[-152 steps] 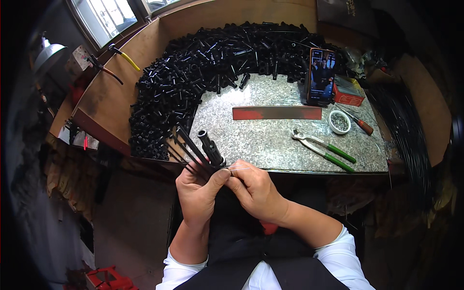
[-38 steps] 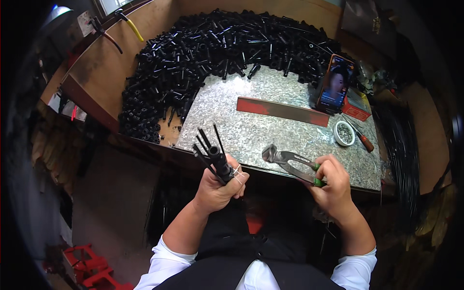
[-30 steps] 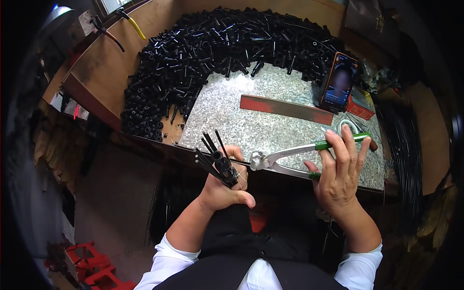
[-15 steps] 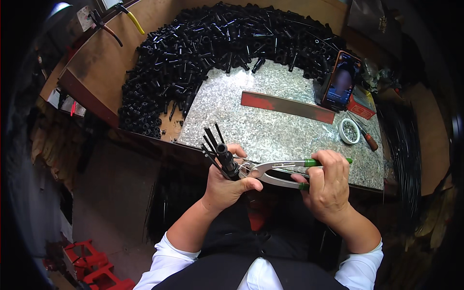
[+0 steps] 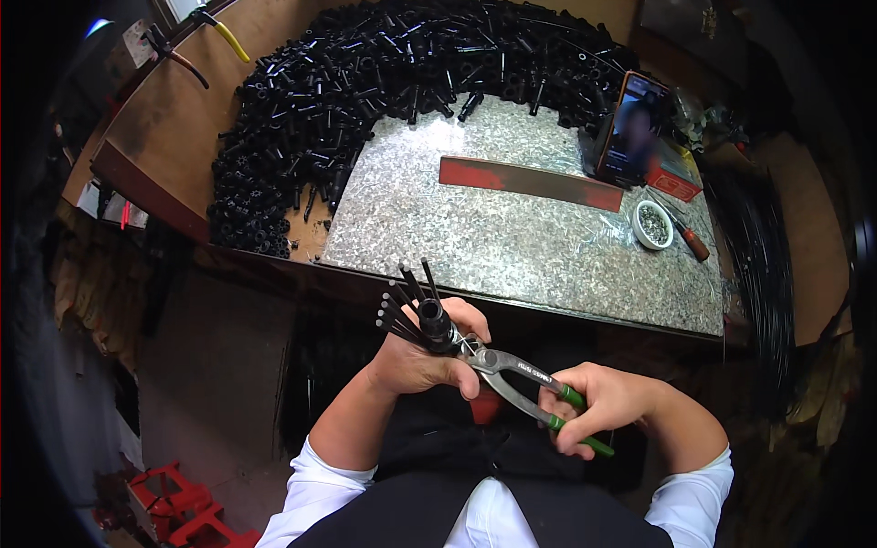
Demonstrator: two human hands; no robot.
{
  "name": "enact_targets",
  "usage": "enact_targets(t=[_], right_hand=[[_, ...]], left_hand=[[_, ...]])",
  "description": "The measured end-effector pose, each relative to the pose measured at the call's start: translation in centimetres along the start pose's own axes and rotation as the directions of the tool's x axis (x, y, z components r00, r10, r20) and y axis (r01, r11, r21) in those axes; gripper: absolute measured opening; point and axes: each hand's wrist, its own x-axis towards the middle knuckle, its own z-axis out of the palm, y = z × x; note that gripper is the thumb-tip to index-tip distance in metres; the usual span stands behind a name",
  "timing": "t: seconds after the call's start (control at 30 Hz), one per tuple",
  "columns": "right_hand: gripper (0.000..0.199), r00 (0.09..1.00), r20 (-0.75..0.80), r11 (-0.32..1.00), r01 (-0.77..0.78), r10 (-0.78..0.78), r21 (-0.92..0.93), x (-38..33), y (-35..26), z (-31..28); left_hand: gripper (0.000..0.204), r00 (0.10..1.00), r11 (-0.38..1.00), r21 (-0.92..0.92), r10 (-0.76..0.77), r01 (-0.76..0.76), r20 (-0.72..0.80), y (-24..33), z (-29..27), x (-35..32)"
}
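Seen from above, a person in a white shirt and dark apron works just in front of a worktop [image 5: 548, 265] covered with speckled metal sheet. At far left, along its back and side, lies a big curved heap of black tubes [image 5: 365, 100]. Below the near edge, the left hand [image 5: 425, 361] is closed around a bundle of thin black rods [image 5: 411, 306] that fan upward and leftward out of the fist. Just right of it, the nose of green-handled pliers [image 5: 521, 379] meets the bundle's base beside the thumb; what the nose bites is too small to tell, possibly a wire. The right hand [image 5: 607, 406] wraps both handles, squeezing them together. Further right, on the worktop, lie a long red-ended metal strip [image 5: 530, 183], a phone [image 5: 630, 128] standing upright against a red box [image 5: 671, 173], a small white bowl [image 5: 653, 226] and a brown-handled tool [image 5: 685, 233] just beside it.
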Motion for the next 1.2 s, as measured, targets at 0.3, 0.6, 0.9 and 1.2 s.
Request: enact_targets(t=[0.3, 0.6, 0.9, 1.2], right_hand=[[0.06, 0.593, -0.179, 0.2, -0.031, -0.785, -0.979, 1.0, 0.7, 0.2], [0.05, 0.983, -0.018, 0.761, 0.129, -0.181, -0.636, -1.4, -1.7, -1.9], [0.022, 0.919, -0.287, 0.733, 0.002, -0.269, -0.68, 0.8, -0.6, 0.0], [0.031, 0.69, -0.282, 0.327, -0.069, -0.667, -0.943, 0.3, 0.4, -0.6]], left_hand=[[0.046, 0.984, 0.986, 0.14, 0.114, -0.094, -0.136, -0.4, 0.3, 0.2], [0.07, 1.0, 0.999, 0.045, -0.018, 0.018, -0.007, -0.3, 0.3, 0.6], [0.087, 0.999, 0.991, 0.131, 0.025, -0.019, -0.04, -1.0, 0.5, 1.2], [0.089, 0.998, 0.982, 0.18, 0.06, -0.054, -0.029, -1.0, -0.6, 1.2]])
